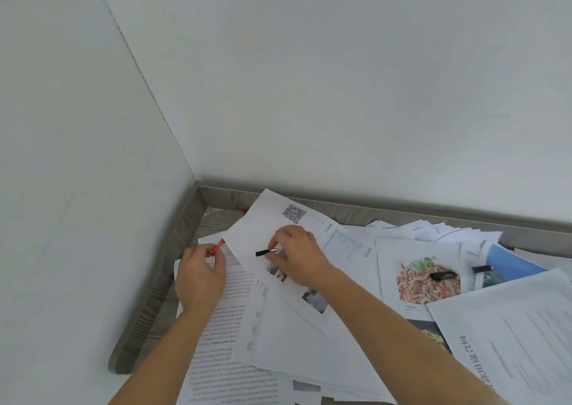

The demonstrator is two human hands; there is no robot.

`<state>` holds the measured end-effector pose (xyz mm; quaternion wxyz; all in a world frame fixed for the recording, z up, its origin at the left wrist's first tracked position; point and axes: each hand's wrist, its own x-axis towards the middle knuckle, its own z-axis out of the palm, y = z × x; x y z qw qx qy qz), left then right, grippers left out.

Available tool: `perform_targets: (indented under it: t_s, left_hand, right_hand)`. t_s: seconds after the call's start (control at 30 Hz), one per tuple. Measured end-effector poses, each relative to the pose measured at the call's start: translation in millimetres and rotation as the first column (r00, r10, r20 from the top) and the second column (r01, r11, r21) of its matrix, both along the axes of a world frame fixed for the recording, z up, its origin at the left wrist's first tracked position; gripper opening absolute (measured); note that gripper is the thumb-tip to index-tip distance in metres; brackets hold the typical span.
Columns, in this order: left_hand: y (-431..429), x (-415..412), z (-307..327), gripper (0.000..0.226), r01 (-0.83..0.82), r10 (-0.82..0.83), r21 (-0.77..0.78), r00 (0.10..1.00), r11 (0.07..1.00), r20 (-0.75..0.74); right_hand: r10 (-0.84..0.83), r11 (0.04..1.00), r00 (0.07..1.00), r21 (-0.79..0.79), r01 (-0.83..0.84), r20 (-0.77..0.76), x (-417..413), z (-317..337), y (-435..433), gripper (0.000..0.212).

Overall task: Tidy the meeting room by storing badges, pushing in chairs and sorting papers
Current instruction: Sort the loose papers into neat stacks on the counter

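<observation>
White walls [340,79] meet at a corner above a grey wood-grain table [216,221], and loose papers [278,342] lie overlapped across it. Near the table's far left corner lies a sheet with a QR code [257,228], on top of the pile and turned at an angle. On that sheet the right hand [297,254] pinches a small black piece with a silver tip [263,253] between thumb and fingertips. Just beside the sheet's left edge, the left hand [199,276] grips a thin red object [220,244], fingers curled round it; what it is cannot be told. Toward the right along the far edge, a black clip [444,276] rests on a sheet with a noodle photo [393,249]. Beyond it a blue folder [513,262] shows among the sheets.
</observation>
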<state>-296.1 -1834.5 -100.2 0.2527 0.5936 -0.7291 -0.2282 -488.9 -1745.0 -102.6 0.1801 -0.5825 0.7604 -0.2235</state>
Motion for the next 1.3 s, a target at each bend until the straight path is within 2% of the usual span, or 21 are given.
perform_targets:
  t_s: [0.1, 0.2, 0.3, 0.43, 0.5, 0.67, 0.83, 1.03, 1.3]
  left_hand:
    - [10, -19, 35, 0.009, 0.022, -0.048, -0.133, 0.98, 0.991, -0.194]
    - [32, -48, 76, 0.006, 0.114, -0.208, -0.286, 0.924, 0.951, -0.321]
    - [67, -84, 109, 0.005, 0.226, -0.356, -0.364, 0.869, 0.904, -0.345]
    - [141, -142, 134, 0.007, 0.354, -0.525, -0.461, 0.788, 0.814, -0.321]
    - [201, -180, 145, 0.009, 0.41, -0.597, -0.482, 0.726, 0.774, -0.341]
    - [339, -250, 159, 0.006, 0.541, -0.679, -0.412, 0.581, 0.734, -0.448]
    - [470, -308, 177, 0.007, 0.639, -0.714, -0.365, 0.451, 0.677, -0.536]
    - [560, -367, 184, 0.011, 0.736, -0.774, -0.361, 0.34, 0.573, -0.534]
    - [583, -455, 179, 0.021, 0.806, -0.756, -0.296, 0.26, 0.513, -0.601]
  right_hand:
    - [-0.148, 0.988, 0.952, -0.014, 0.157, 0.267, -17, 23, 22, 0.021]
    - [-0.272, 0.933, 0.783, -0.046, 0.357, 0.559, -39, 47, 58, 0.011]
    - [-0.321, 0.856, 0.655, -0.086, 0.51, 0.685, -68, 71, 109, 0.009]
    - [-0.386, 0.766, 0.608, -0.126, 0.63, 0.694, -110, 98, 199, 0.01]
    - [-0.401, 0.695, 0.578, -0.174, 0.697, 0.711, -135, 114, 271, 0.01]
    - [-0.425, 0.545, 0.478, -0.205, 0.813, 0.769, -181, 139, 427, 0.012]
    - [-0.465, 0.419, 0.426, -0.231, 0.878, 0.776, -217, 155, 562, 0.014]
    - [-0.503, 0.306, 0.386, -0.258, 0.916, 0.773, -255, 162, 656, 0.013]
    - [-0.537, 0.189, 0.303, -0.238, 0.953, 0.787, -332, 159, 689, 0.011]
